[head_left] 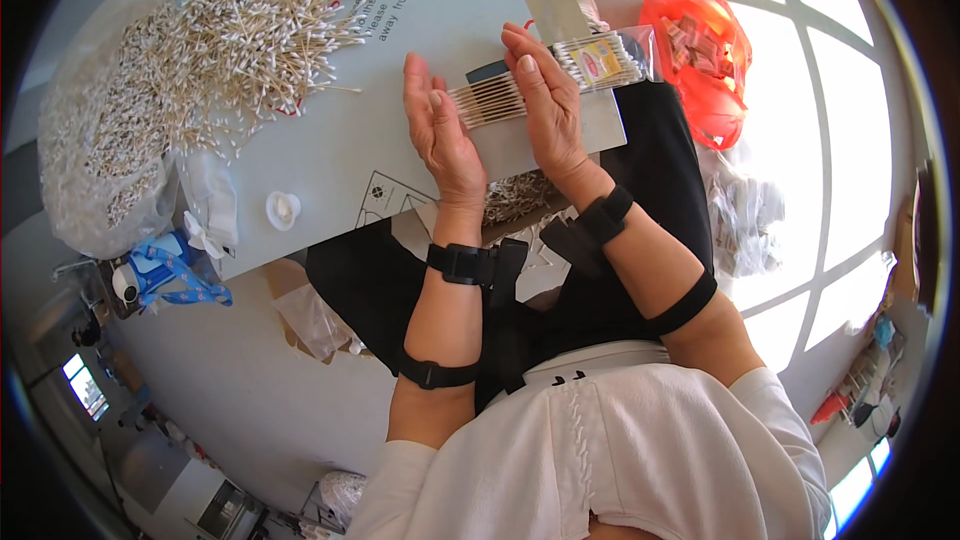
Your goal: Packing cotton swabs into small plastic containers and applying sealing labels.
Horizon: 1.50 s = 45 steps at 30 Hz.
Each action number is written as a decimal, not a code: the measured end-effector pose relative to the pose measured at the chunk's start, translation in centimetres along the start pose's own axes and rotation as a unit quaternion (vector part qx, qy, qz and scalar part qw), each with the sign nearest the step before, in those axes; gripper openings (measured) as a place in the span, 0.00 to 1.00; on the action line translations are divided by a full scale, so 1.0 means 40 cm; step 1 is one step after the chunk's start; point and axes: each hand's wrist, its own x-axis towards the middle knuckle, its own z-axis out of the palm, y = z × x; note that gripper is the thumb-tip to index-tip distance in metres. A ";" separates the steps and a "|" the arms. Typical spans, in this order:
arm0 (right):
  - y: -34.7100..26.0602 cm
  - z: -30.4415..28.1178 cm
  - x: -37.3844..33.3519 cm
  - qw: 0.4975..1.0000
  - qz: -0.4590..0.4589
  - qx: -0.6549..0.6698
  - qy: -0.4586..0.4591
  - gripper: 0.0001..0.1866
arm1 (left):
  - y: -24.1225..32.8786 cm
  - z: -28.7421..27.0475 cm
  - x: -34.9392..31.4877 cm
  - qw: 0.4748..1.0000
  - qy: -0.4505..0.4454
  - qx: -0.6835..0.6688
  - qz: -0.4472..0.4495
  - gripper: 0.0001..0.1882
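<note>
We hold our left hand [440,135] and right hand [550,110] flat, palms facing, each grip uncurled with fingers straight, and the cotton swabs [488,100] lie in a row between them over the tabletop [335,145]. A swab packet [618,65] sits just beside our right hand; a loose heap of swabs [255,30] spreads to our left.

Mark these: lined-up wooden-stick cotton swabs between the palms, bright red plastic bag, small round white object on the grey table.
Lined-up wooden-stick cotton swabs [490,101]: head view, middle of the sticks.
Bright red plastic bag [717,117]: head view, lower wall.
Small round white object [283,210]: head view, its centre.
</note>
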 end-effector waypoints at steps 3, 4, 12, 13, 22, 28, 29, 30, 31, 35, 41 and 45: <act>-0.005 -0.010 0.008 0.994 0.057 0.093 0.018 0.21 | 0.018 -0.026 0.003 0.985 -0.055 0.156 0.046 0.34; -0.004 -0.016 0.012 0.994 0.057 0.092 0.019 0.21 | 0.025 -0.032 -0.001 0.944 -0.102 0.301 0.092 0.35; -0.006 -0.024 0.019 0.989 0.080 0.122 -0.001 0.22 | 0.031 -0.046 -0.060 0.718 -0.216 0.652 0.116 0.47; -0.008 -0.024 0.016 0.989 0.081 0.122 -0.001 0.22 | 0.033 -0.041 -0.062 0.721 -0.213 0.651 0.108 0.48; -0.006 -0.011 0.010 0.996 0.061 0.068 -0.015 0.22 | 0.031 -0.056 -0.051 0.762 -0.155 0.611 0.147 0.41; 0.005 -0.018 0.015 0.987 0.082 0.137 -0.005 0.24 | 0.074 -0.241 0.116 0.779 0.009 0.596 0.192 0.22; 0.009 -0.021 0.015 0.987 0.081 0.137 -0.003 0.24 | 0.097 -0.254 0.147 0.741 -0.008 0.645 0.187 0.20; 0.011 -0.018 0.015 0.986 0.077 0.149 0.007 0.22 | 0.115 -0.268 0.175 0.697 -0.024 0.693 0.181 0.18; 0.012 -0.017 0.016 0.984 0.073 0.162 0.019 0.20 | 0.127 -0.276 0.202 0.696 -0.023 0.694 0.183 0.18; 0.011 -0.013 0.019 0.984 0.069 0.166 0.013 0.21 | 0.125 -0.267 0.266 0.623 -0.114 0.734 0.246 0.11; 0.007 -0.020 0.015 0.985 0.073 0.156 0.005 0.21 | 0.059 -0.129 0.222 0.738 -0.159 0.614 0.228 0.08; 0.004 -0.023 0.014 0.986 0.076 0.147 0.002 0.20 | 0.054 -0.135 0.239 0.773 -0.123 0.582 0.222 0.11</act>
